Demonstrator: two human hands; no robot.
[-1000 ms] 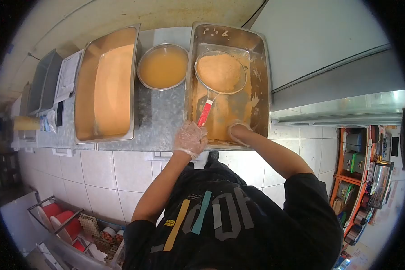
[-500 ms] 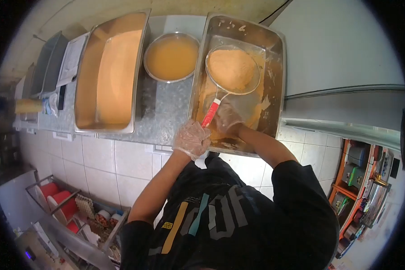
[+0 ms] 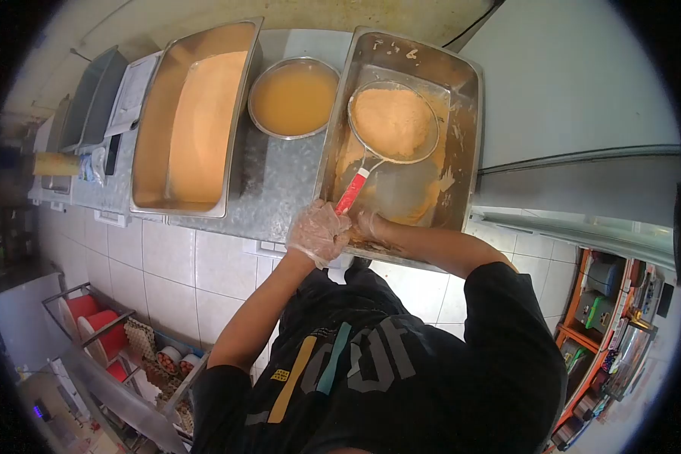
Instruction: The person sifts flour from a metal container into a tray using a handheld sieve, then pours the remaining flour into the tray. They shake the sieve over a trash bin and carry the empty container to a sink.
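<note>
A round wire sieve (image 3: 438, 129) with a red handle holds a heap of pale orange powder (image 3: 390, 121). It sits over a deep steel pan (image 3: 461, 83) whose floor and walls are smeared with the same powder. My left hand (image 3: 316, 233), in a clear plastic glove, is wrapped round the end of the handle at the pan's near left corner. My right hand (image 3: 366, 225), also gloved, is low in the pan's near end, close beside my left hand. Its fingers are mostly hidden.
Left of the pan stands a round bowl of orange-yellow liquid (image 3: 295, 98). Further left, another deep steel pan (image 3: 147, 166) contains smooth orange powder. Both rest on a metal table (image 3: 268, 181). A rack with red items (image 3: 106, 333) is at lower left, orange shelving (image 3: 575, 333) at right.
My right hand has moved from beneath the sieve's handle toward me and leftward, to beside my left hand. The left hand keeps its grip, and the sieve has barely shifted.
</note>
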